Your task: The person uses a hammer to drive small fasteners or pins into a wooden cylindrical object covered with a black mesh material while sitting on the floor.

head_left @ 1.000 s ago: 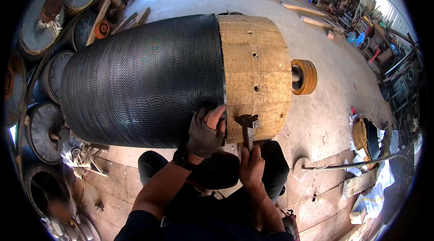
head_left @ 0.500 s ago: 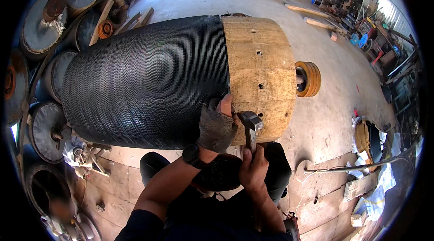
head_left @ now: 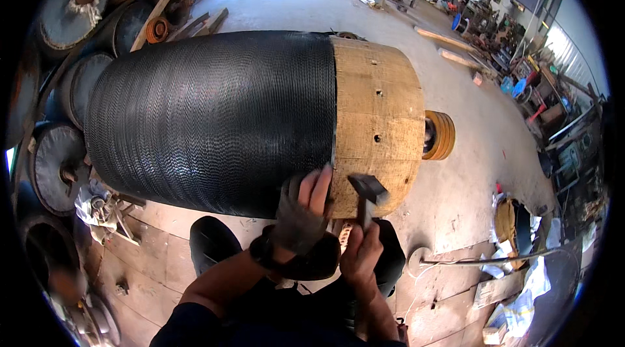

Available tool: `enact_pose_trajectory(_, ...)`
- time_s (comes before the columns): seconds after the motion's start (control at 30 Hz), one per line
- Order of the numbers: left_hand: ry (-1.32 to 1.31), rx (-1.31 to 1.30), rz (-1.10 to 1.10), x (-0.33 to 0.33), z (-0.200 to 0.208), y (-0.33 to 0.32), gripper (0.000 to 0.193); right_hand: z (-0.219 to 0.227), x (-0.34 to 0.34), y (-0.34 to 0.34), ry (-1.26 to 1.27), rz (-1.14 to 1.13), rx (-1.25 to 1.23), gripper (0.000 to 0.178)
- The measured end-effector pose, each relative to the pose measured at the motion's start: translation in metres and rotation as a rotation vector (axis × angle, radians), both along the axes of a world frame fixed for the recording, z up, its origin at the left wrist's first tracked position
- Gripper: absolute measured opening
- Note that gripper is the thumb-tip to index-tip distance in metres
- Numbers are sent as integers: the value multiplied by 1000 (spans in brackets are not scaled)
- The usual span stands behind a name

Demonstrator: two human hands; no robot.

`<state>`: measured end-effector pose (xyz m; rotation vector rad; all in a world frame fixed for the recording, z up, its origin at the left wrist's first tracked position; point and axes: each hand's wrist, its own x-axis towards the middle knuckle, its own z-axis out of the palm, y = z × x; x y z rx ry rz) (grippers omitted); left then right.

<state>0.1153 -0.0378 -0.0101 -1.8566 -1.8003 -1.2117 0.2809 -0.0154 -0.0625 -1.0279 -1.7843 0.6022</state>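
A large drum lies on its side before me, wrapped on the left in ridged black material (head_left: 215, 119) and showing bare pale wood (head_left: 377, 112) with small dark holes on the right. At the near side of the border between them rests my left hand (head_left: 303, 207), in a fingerless dark glove. Its fingers lie close together, bent toward that border; the thumb and whatever is under them are hidden. My right hand (head_left: 362, 252) is wrapped around the handle of a hammer (head_left: 368, 187). The hammer's blurred head is over the wood, just right of my left fingers.
A yellow grooved pulley (head_left: 440, 135) sticks out from the drum's right end. Along the left stand several grey round-ended drums (head_left: 58, 158). Wooden beams (head_left: 446, 38) lie on the floor at the far right. A metal rod on a round base (head_left: 420, 261) is at the near right.
The view has shifted, so the drum sits lower. My left hand has slid toward the drum's near edge, its fingers straighter. The hammer has moved down with my right hand, its head now blurred.
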Motion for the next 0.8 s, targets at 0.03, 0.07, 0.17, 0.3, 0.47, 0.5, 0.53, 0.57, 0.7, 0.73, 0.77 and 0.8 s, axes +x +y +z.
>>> enact_pose_trajectory(0.03, -30, -20, -47, 2, -9, -14, 70, -1, 4, -4, 69, 9, 51, 21)
enact_pose_trajectory(0.07, -13, -68, -94, 5, -20, -26, 63, -4, 2, -7, 61, -31, 79, 21)
enact_pose_trajectory(0.17, -16, -280, -259, 14, -53, -54, 43, 8, -14, 4, -393, -66, -106, 20)
enact_pose_trajectory(0.3, 99, -372, -357, 20, -71, -64, 24, 6, -4, -2, -98, 21, -71, 26)
enact_pose_trajectory(0.47, 247, -334, -379, 31, -139, -53, 19, 6, -9, 2, -238, -73, 92, 25)
enact_pose_trajectory(0.5, 191, -322, -386, 32, -135, -52, 20, -2, -8, 11, -486, -50, 69, 26)
enact_pose_trajectory(0.53, 138, -314, -391, 31, -127, -55, 20, 7, -19, 13, -376, -63, -183, 26)
enact_pose_trajectory(0.57, 84, -306, -395, 30, -119, -58, 21, 14, -13, 2, -329, -19, -217, 26)
enact_pose_trajectory(0.7, 238, -333, -368, 31, -116, -46, 24, 13, -12, -6, 97, 13, 41, 36)
enact_pose_trajectory(0.73, 309, -454, -356, 36, -119, -48, 25, 13, -11, -12, 212, 0, 60, 37)
enact_pose_trajectory(0.77, 381, -573, -345, 40, -122, -50, 27, 18, -22, -15, 380, -1, 103, 39)
enact_pose_trajectory(0.8, 453, -692, -333, 44, -125, -52, 31, -5, -13, -6, 352, 24, 73, 35)
